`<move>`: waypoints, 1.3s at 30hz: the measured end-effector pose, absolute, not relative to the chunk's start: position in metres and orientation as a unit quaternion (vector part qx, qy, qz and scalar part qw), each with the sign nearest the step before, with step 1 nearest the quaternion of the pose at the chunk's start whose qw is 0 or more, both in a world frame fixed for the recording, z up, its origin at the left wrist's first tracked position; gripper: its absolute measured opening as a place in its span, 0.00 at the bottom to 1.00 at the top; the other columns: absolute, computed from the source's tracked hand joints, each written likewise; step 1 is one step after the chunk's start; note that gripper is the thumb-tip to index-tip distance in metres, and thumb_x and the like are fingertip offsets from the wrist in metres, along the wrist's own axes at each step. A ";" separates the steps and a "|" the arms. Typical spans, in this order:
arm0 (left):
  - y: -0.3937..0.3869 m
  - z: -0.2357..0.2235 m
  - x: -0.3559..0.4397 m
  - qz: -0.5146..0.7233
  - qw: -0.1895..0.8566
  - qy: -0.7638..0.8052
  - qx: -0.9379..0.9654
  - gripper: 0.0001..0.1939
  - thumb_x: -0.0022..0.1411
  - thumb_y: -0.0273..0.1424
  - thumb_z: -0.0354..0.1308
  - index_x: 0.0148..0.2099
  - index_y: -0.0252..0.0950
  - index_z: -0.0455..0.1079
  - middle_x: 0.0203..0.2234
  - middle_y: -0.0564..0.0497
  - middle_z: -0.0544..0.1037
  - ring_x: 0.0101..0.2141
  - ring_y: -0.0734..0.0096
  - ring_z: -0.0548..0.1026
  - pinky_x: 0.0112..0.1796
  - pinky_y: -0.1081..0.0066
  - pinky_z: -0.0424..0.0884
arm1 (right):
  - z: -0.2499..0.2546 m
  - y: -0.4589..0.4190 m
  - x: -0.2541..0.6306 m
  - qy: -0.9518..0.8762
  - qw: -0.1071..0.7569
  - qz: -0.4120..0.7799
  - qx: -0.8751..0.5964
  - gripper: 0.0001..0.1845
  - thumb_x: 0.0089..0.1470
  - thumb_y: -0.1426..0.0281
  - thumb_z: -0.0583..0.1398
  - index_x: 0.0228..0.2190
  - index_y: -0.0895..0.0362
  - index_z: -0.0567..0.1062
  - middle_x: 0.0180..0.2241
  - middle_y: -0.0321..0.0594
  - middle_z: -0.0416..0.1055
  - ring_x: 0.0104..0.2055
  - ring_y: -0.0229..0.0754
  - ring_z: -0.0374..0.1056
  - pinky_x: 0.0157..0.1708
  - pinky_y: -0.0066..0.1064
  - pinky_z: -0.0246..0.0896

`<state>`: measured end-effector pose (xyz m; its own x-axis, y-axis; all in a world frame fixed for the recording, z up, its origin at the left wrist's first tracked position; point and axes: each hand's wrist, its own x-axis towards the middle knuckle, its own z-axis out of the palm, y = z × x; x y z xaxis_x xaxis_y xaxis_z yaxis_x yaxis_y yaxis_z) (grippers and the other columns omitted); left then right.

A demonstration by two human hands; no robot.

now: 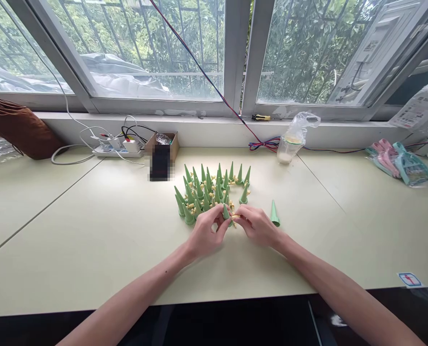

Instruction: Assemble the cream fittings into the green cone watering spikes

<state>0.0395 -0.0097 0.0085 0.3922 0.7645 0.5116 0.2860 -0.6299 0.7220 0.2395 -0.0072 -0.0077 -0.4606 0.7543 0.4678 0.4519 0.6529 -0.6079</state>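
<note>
Green cone (226, 211), its base partly hidden by fingertips, sits pinched in the left hand (207, 230) before the clustered cones (207, 190), while the right hand's (259, 226) nearly closed fingertips grip a small yellowish piece (236, 216), its shape unclear.

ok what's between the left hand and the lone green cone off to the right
The right hand, its fingertips pinching a small yellow piece, lies between the left hand and the lone green cone, as the head view shows.
</note>
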 end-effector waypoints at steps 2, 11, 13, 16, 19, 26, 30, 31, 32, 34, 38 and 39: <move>-0.009 0.007 0.039 0.441 0.256 0.326 0.796 0.03 0.66 0.27 0.57 0.43 0.36 0.67 0.24 0.54 0.69 0.23 0.76 0.67 0.26 0.75 0.68 | -0.008 -0.007 0.239 -0.828 0.366 0.215 -0.366 0.15 0.69 0.67 0.51 0.30 0.55 0.67 0.27 0.36 0.63 0.27 0.38 0.57 0.29 0.30 0.54; -0.011 0.008 0.039 0.435 0.220 0.311 0.816 0.05 0.65 0.24 0.56 0.43 0.36 0.67 0.25 0.55 0.69 0.22 0.77 0.67 0.27 0.75 0.67 | -0.008 -0.008 0.236 -0.806 0.367 0.255 -0.388 0.16 0.68 0.67 0.51 0.26 0.55 0.61 0.24 0.33 0.59 0.25 0.37 0.55 0.27 0.29 0.50; -0.011 0.008 0.039 0.432 0.215 0.309 0.820 0.05 0.65 0.24 0.56 0.43 0.36 0.67 0.25 0.55 0.69 0.22 0.77 0.67 0.27 0.75 0.67 | -0.009 -0.008 0.235 -0.802 0.371 0.259 -0.389 0.18 0.68 0.67 0.51 0.25 0.55 0.60 0.23 0.32 0.58 0.24 0.36 0.54 0.27 0.29 0.49; -0.010 0.006 0.039 0.435 0.203 0.303 0.823 0.06 0.65 0.23 0.55 0.43 0.36 0.67 0.25 0.55 0.70 0.22 0.77 0.66 0.26 0.75 0.67 | -0.009 -0.008 0.234 -0.800 0.373 0.260 -0.391 0.19 0.68 0.67 0.50 0.24 0.55 0.59 0.22 0.32 0.58 0.24 0.36 0.53 0.26 0.29 0.48; -0.010 0.003 0.038 0.439 0.189 0.289 0.829 0.07 0.65 0.23 0.54 0.44 0.37 0.67 0.26 0.54 0.71 0.22 0.77 0.67 0.27 0.75 0.68 | -0.009 -0.009 0.233 -0.796 0.380 0.264 -0.390 0.19 0.68 0.66 0.50 0.24 0.55 0.59 0.22 0.32 0.59 0.23 0.35 0.53 0.25 0.29 0.48; -0.009 0.001 0.038 0.433 0.152 0.252 0.852 0.11 0.67 0.21 0.51 0.48 0.38 0.66 0.35 0.48 0.74 0.25 0.76 0.70 0.27 0.75 0.69 | -0.003 -0.009 0.230 -0.771 0.393 0.300 -0.401 0.20 0.68 0.64 0.50 0.23 0.55 0.62 0.21 0.33 0.61 0.23 0.35 0.55 0.25 0.28 0.51; -0.009 0.002 0.040 0.441 0.145 0.246 0.851 0.11 0.67 0.20 0.51 0.48 0.38 0.66 0.36 0.48 0.75 0.28 0.75 0.72 0.30 0.75 0.71 | -0.003 -0.009 0.228 -0.762 0.392 0.316 -0.408 0.21 0.68 0.63 0.50 0.23 0.56 0.62 0.21 0.33 0.62 0.23 0.35 0.56 0.26 0.28 0.51; -0.009 0.002 0.040 0.441 0.145 0.254 0.848 0.11 0.67 0.20 0.51 0.48 0.38 0.66 0.36 0.48 0.75 0.27 0.75 0.72 0.30 0.75 0.71 | -0.004 -0.009 0.228 -0.759 0.393 0.318 -0.411 0.21 0.68 0.63 0.50 0.23 0.56 0.62 0.21 0.33 0.61 0.23 0.35 0.56 0.25 0.28 0.51; -0.009 0.002 0.040 0.442 0.147 0.264 0.844 0.11 0.67 0.20 0.52 0.48 0.38 0.66 0.36 0.49 0.75 0.26 0.76 0.72 0.30 0.75 0.71 | -0.004 -0.010 0.228 -0.757 0.394 0.318 -0.414 0.21 0.68 0.62 0.50 0.23 0.56 0.62 0.21 0.33 0.61 0.23 0.35 0.56 0.25 0.28 0.51; -0.009 0.003 0.040 0.446 0.156 0.284 0.834 0.09 0.66 0.21 0.53 0.47 0.38 0.66 0.34 0.50 0.75 0.24 0.77 0.70 0.29 0.75 0.71 | -0.005 -0.010 0.228 -0.754 0.398 0.315 -0.418 0.22 0.68 0.61 0.51 0.23 0.56 0.63 0.21 0.33 0.60 0.22 0.35 0.54 0.25 0.28 0.50; -0.010 0.007 0.041 0.453 0.208 0.323 0.804 0.07 0.66 0.24 0.56 0.46 0.36 0.66 0.27 0.54 0.72 0.23 0.77 0.69 0.27 0.75 0.70 | -0.002 -0.011 0.229 -0.756 0.405 0.312 -0.408 0.17 0.67 0.61 0.53 0.29 0.57 0.68 0.22 0.33 0.63 0.23 0.35 0.56 0.25 0.28 0.52; -0.010 0.009 0.041 0.454 0.228 0.333 0.794 0.06 0.65 0.25 0.56 0.45 0.36 0.67 0.26 0.54 0.72 0.23 0.76 0.69 0.27 0.75 0.70 | -0.001 -0.012 0.230 -0.758 0.409 0.314 -0.400 0.14 0.67 0.61 0.55 0.32 0.57 0.70 0.23 0.34 0.64 0.24 0.36 0.57 0.25 0.28 0.54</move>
